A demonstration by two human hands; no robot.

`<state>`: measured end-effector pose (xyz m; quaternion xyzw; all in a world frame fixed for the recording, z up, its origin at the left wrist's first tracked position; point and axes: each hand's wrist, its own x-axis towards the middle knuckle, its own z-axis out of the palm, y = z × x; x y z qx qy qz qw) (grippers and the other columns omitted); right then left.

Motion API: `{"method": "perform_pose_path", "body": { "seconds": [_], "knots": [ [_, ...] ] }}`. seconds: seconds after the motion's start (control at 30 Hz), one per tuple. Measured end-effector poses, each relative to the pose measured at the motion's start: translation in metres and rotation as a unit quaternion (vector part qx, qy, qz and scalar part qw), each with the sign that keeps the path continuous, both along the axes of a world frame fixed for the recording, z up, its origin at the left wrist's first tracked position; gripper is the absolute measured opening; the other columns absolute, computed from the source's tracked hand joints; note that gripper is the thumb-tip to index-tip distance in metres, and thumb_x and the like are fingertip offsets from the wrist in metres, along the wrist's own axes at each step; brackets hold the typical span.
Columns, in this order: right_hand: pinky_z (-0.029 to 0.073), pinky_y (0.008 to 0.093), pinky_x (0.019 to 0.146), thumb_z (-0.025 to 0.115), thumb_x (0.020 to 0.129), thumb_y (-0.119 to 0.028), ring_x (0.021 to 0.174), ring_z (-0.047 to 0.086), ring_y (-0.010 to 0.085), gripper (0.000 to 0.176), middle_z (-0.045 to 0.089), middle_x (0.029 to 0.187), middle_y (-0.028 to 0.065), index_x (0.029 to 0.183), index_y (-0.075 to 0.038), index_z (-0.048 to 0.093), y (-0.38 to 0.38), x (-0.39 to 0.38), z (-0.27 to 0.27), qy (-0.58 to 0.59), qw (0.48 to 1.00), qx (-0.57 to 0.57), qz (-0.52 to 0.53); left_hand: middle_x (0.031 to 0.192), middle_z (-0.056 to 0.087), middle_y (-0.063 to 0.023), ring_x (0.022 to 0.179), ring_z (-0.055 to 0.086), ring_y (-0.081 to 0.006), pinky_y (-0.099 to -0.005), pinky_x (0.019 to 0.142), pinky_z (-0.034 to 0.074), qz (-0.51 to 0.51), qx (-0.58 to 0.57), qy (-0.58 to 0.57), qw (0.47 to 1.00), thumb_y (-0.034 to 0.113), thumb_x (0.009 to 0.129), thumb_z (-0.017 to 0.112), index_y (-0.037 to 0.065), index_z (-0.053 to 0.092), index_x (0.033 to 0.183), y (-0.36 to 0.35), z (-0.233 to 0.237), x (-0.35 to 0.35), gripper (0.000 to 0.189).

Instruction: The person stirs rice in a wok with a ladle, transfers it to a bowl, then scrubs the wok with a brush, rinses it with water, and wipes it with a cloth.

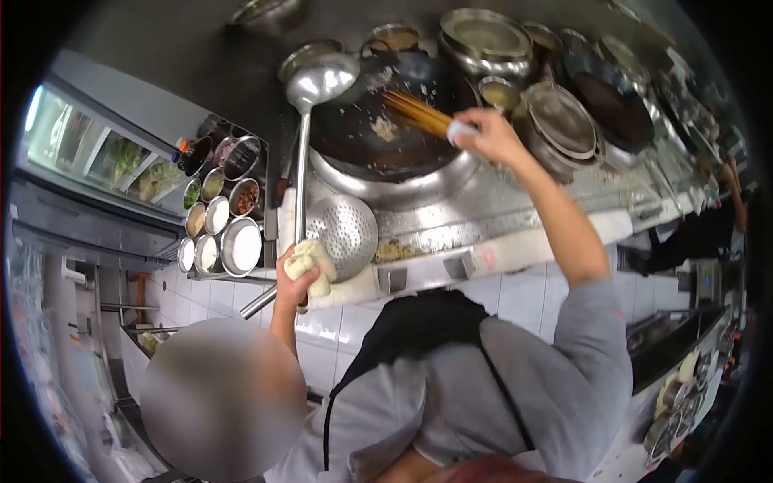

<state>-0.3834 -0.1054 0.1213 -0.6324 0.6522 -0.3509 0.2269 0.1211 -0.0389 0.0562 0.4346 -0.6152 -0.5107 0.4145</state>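
My right hand (487, 137) is closed round the white-bound handle of a bamboo brush (420, 114), whose bristles point left over the dark wok (346, 133). White food bits lie in the wok and cling to its far side. My left hand (296, 282) grips a pale, bunched cloth (312, 264) wrapped round the long handle of a steel ladle (322, 78). The ladle's bowl is raised at the wok's left rim. Below the wok, a perforated steel skimmer (341, 235) rests beside the cloth.
Small containers of ingredients (217, 216) stand at the left. Steel pots (485, 42) and stacked strainers (560, 121) are behind and right of the wok. A second wok (608, 109) sits farther right. Another person (699, 233) stands at the far right.
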Motion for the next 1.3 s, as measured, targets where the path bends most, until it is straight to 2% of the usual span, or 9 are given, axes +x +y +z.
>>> {"method": "perform_pose_path", "body": {
  "seconds": [0.23, 0.33, 0.4, 0.47, 0.53, 0.8, 0.93, 1.1, 1.3],
  "knots": [
    [0.056, 0.0336, 0.081, 0.077, 0.084, -0.021, 0.087, 0.072, 0.0200, 0.052, 0.074, 0.104, 0.0080, 0.132, -0.008, 0.063, 0.090, 0.055, 0.088, 0.200, 0.962, -0.184, 0.025, 0.101, 0.067, -0.0051, 0.090, 0.063, -0.0125, -0.0277, 0.082, 0.051, -0.008, 0.093, 0.032, 0.995, 0.023, 0.068, 0.078, -0.002, 0.060, 0.121, 0.015, 0.038, -0.006, 0.061],
    [0.057, 0.0319, 0.064, 0.076, 0.087, -0.024, 0.078, 0.072, 0.0190, 0.048, 0.074, 0.096, 0.0084, 0.131, -0.010, 0.064, 0.055, 0.045, 0.111, 0.151, 0.951, -0.264, 0.049, 0.102, 0.068, -0.0055, 0.092, 0.063, -0.0129, -0.0283, 0.083, 0.051, -0.088, 0.080, 0.015, 0.993, 0.025, 0.065, 0.081, -0.002, 0.059, 0.123, 0.024, 0.036, -0.003, 0.067],
    [0.054, 0.0266, 0.050, 0.074, 0.089, -0.026, 0.074, 0.071, 0.0183, 0.045, 0.072, 0.090, 0.0096, 0.130, -0.011, 0.064, 0.027, 0.001, 0.120, -0.287, 0.952, 0.005, 0.106, 0.098, 0.062, -0.0051, 0.080, 0.058, -0.0146, -0.0301, 0.075, 0.051, -0.173, 0.163, 0.206, 0.949, 0.029, 0.065, 0.079, 0.000, 0.058, 0.119, 0.025, 0.033, -0.010, 0.065],
    [0.053, 0.0285, 0.044, 0.069, 0.093, -0.024, 0.063, 0.068, 0.0198, 0.042, 0.070, 0.097, 0.0137, 0.130, -0.007, 0.058, 0.033, 0.028, 0.098, -0.443, 0.894, 0.024, 0.065, 0.093, 0.053, -0.0068, 0.067, 0.050, -0.0167, -0.0312, 0.062, 0.048, -0.257, 0.224, 0.388, 0.856, 0.035, 0.068, 0.077, 0.001, 0.056, 0.115, 0.034, 0.045, -0.036, 0.062],
    [0.053, 0.0329, 0.043, 0.063, 0.097, -0.020, 0.066, 0.069, 0.0248, 0.042, 0.069, 0.098, 0.0151, 0.136, -0.013, 0.050, 0.058, 0.072, 0.021, -0.650, 0.737, 0.150, 0.108, 0.091, 0.046, -0.0099, 0.060, 0.045, -0.0180, -0.0309, 0.050, 0.045, -0.307, 0.263, 0.500, 0.766, 0.039, 0.074, 0.074, 0.001, 0.054, 0.115, 0.042, 0.059, -0.062, 0.060],
    [0.055, 0.0285, 0.067, 0.074, 0.091, -0.022, 0.079, 0.069, 0.0163, 0.051, 0.071, 0.104, 0.0109, 0.134, -0.005, 0.055, 0.057, 0.077, 0.009, -0.343, 0.906, -0.247, -0.018, 0.092, 0.042, -0.0121, 0.059, 0.042, -0.0174, -0.0273, 0.041, 0.042, -0.329, 0.301, 0.538, 0.715, 0.043, 0.086, 0.067, -0.001, 0.052, 0.120, 0.053, 0.043, -0.070, 0.057],
    [0.053, 0.0284, 0.071, 0.078, 0.086, -0.026, 0.079, 0.066, 0.0113, 0.053, 0.072, 0.094, 0.0082, 0.130, -0.003, 0.060, 0.081, 0.064, -0.017, -0.206, 0.956, -0.179, -0.104, 0.090, 0.041, -0.0125, 0.058, 0.042, -0.0170, -0.0277, 0.040, 0.040, -0.288, 0.337, 0.585, 0.680, 0.042, 0.089, 0.064, 0.001, 0.051, 0.117, 0.055, 0.049, -0.075, 0.052],
    [0.055, 0.0498, 0.072, 0.073, 0.084, -0.035, 0.080, 0.069, 0.0407, 0.049, 0.070, 0.088, 0.0213, 0.130, -0.025, 0.061, 0.079, 0.099, 0.021, 0.135, 0.970, -0.183, -0.080, 0.088, 0.042, -0.0116, 0.056, 0.041, -0.0163, -0.0264, 0.041, 0.041, -0.252, 0.364, 0.579, 0.685, 0.044, 0.089, 0.064, 0.002, 0.053, 0.116, 0.058, 0.069, -0.085, 0.051],
    [0.056, 0.0502, 0.071, 0.068, 0.089, -0.036, 0.081, 0.069, 0.0413, 0.051, 0.068, 0.091, 0.0249, 0.135, -0.018, 0.056, 0.079, 0.109, 0.033, 0.178, 0.964, -0.106, -0.166, 0.089, 0.047, -0.0137, 0.054, 0.041, -0.0172, -0.0254, 0.037, 0.039, -0.172, 0.364, 0.555, 0.728, 0.042, 0.090, 0.064, -0.005, 0.059, 0.116, 0.052, 0.064, -0.070, 0.054]
  ]
}}
